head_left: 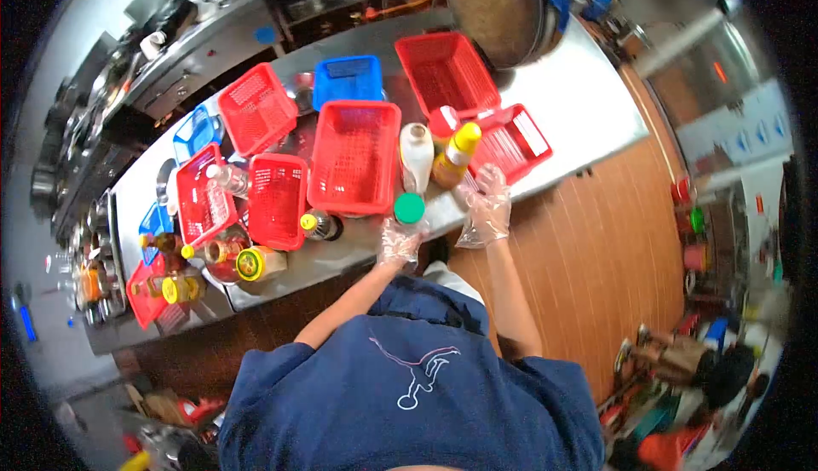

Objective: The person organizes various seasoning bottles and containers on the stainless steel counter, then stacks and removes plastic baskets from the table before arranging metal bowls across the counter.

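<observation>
My left hand, in a clear plastic glove, is closed around a container with a green lid at the table's front edge. Only the lid of that container shows well. My right hand, gloved the same way, is beside a brown sauce bottle with a yellow cap. Its thumb and fingers are apart, close to the front of a small red basket; whether they touch it I cannot tell. A white bottle stands between the hands, with a red lid behind it.
Larger red baskets and a blue basket cover the middle of the steel table. Several bottles and jars, including a yellow-lidded jar, line the left front edge. A big pot stands at the back.
</observation>
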`<state>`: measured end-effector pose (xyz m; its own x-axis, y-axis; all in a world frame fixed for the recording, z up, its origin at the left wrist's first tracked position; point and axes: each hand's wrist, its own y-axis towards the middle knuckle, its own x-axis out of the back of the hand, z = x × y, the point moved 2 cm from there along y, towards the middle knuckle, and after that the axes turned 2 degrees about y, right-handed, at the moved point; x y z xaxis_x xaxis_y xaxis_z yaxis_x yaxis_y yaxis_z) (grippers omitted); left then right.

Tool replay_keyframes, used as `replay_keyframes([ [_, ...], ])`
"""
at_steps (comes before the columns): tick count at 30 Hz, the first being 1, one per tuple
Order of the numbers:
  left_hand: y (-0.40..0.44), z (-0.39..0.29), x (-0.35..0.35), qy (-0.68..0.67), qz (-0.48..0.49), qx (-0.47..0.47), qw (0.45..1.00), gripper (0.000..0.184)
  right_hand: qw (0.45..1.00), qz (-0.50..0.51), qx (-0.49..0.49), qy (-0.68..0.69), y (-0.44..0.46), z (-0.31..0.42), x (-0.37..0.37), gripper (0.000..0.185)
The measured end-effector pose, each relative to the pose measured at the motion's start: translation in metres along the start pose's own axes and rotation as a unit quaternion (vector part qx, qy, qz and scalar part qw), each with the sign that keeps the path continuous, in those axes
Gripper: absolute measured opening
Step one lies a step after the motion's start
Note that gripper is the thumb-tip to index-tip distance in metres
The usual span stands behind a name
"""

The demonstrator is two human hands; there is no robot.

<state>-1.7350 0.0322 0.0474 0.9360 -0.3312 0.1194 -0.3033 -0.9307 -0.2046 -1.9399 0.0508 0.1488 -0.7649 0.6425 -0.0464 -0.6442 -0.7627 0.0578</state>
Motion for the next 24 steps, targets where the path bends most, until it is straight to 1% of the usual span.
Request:
replay_keyframes([
  [1, 0.008, 0.022, -0.009, 0.009, -0.023, 0.007, 1.0, 0.066, 0.997, 0.012, 0.039, -0.06, 0.017, -0.002, -0.005, 0.075],
  [2, 0.015, 0.042, -0.016, 0.016, -0.045, 0.017, 0.999, 0.059, 0.997, 0.031, 0.04, -0.052, 0.033, -0.004, -0.009, 0.075],
  [3, 0.013, 0.049, -0.017, 0.1, -0.022, 0.04, 0.994, 0.047, 0.992, 0.047, 0.053, -0.1, 0.045, -0.007, -0.012, 0.075],
  [4, 0.009, 0.036, -0.018, 0.096, -0.039, 0.05, 0.993, 0.047, 0.984, 0.065, 0.064, -0.15, 0.051, -0.012, -0.012, 0.076],
  [5, 0.003, 0.007, -0.02, 0.042, -0.04, 0.051, 0.997, 0.04, 0.983, 0.088, 0.061, -0.152, 0.052, -0.016, -0.011, 0.076],
  [6, 0.001, -0.01, -0.023, -0.015, -0.047, 0.047, 0.998, 0.032, 0.988, 0.101, 0.044, -0.104, 0.057, -0.018, -0.013, 0.071],
  [7, 0.012, 0.026, -0.03, 0.104, -0.129, 0.028, 0.986, 0.024, 0.991, 0.117, 0.028, -0.054, 0.064, -0.019, -0.019, 0.065],
  [8, 0.013, 0.028, -0.034, 0.097, -0.156, 0.038, 0.982, 0.024, 0.991, 0.134, 0.007, -0.004, 0.068, -0.02, -0.028, 0.06],
  [9, 0.013, 0.03, -0.038, -0.064, -0.152, 0.048, 0.985, 0.038, 0.988, 0.141, -0.008, 0.057, 0.073, -0.037, -0.032, 0.052],
  [10, 0.011, 0.03, -0.042, -0.222, -0.144, 0.048, 0.963, 0.054, 0.972, 0.216, 0.091, -0.019, 0.086, -0.089, -0.016, 0.051],
  [11, 0.017, 0.071, -0.053, -0.332, -0.137, 0.052, 0.932, 0.066, 0.981, 0.186, 0.042, 0.043, 0.086, -0.084, -0.019, 0.047],
  [12, 0.013, 0.082, -0.05, -0.337, -0.159, 0.048, 0.927, 0.066, 0.983, 0.153, -0.007, 0.103, 0.087, -0.079, -0.024, 0.044],
  [13, 0.006, 0.082, -0.045, 0.031, -0.258, -0.094, 0.961, 0.063, 0.986, 0.157, 0.018, 0.054, 0.089, -0.079, -0.027, 0.044],
  [14, -0.002, 0.067, -0.044, 0.398, -0.309, -0.206, 0.839, 0.06, 0.987, 0.157, 0.045, 0.005, 0.093, -0.088, -0.023, 0.044],
  [15, -0.004, 0.067, -0.039, 0.314, -0.233, -0.078, 0.917, 0.056, 0.982, 0.163, 0.069, -0.059, 0.1, -0.101, -0.017, 0.044],
  [16, -0.008, 0.056, -0.035, 0.31, -0.245, -0.073, 0.916, 0.056, 0.98, 0.175, 0.071, -0.059, 0.097, -0.096, -0.015, 0.044],
  [17, -0.012, 0.045, -0.034, 0.409, -0.25, -0.125, 0.869, 0.055, 0.98, 0.188, 0.026, -0.066, 0.094, -0.087, -0.013, 0.046],
  [18, -0.016, 0.034, -0.031, 0.505, -0.25, -0.175, 0.808, 0.054, 0.977, 0.198, -0.019, -0.073, 0.089, -0.079, -0.013, 0.048],
  [19, -0.021, 0.025, -0.024, 0.505, -0.256, -0.173, 0.806, 0.054, 0.981, 0.192, -0.023, -0.025, 0.08, -0.072, -0.016, 0.051],
  [20, -0.026, 0.02, -0.019, 0.471, -0.241, -0.156, 0.835, 0.052, 0.986, 0.165, -0.005, 0.015, 0.067, -0.06, -0.022, 0.045],
  [21, -0.029, 0.015, -0.012, 0.435, -0.225, -0.139, 0.861, 0.051, 0.985, 0.175, -0.006, -0.003, 0.059, -0.052, -0.022, 0.047],
  [22, -0.031, 0.02, -0.008, 0.434, -0.232, -0.136, 0.86, 0.051, 0.982, 0.186, -0.008, -0.021, 0.05, -0.048, -0.019, 0.049],
  [23, -0.035, 0.032, -0.003, 0.233, -0.232, -0.078, 0.941, 0.048, 0.984, 0.172, -0.024, -0.034, 0.039, -0.05, -0.017, 0.052],
  [24, -0.043, 0.045, 0.001, 0.019, -0.223, -0.017, 0.975, 0.045, 0.982, 0.182, -0.027, -0.035, 0.029, -0.051, -0.015, 0.052],
])
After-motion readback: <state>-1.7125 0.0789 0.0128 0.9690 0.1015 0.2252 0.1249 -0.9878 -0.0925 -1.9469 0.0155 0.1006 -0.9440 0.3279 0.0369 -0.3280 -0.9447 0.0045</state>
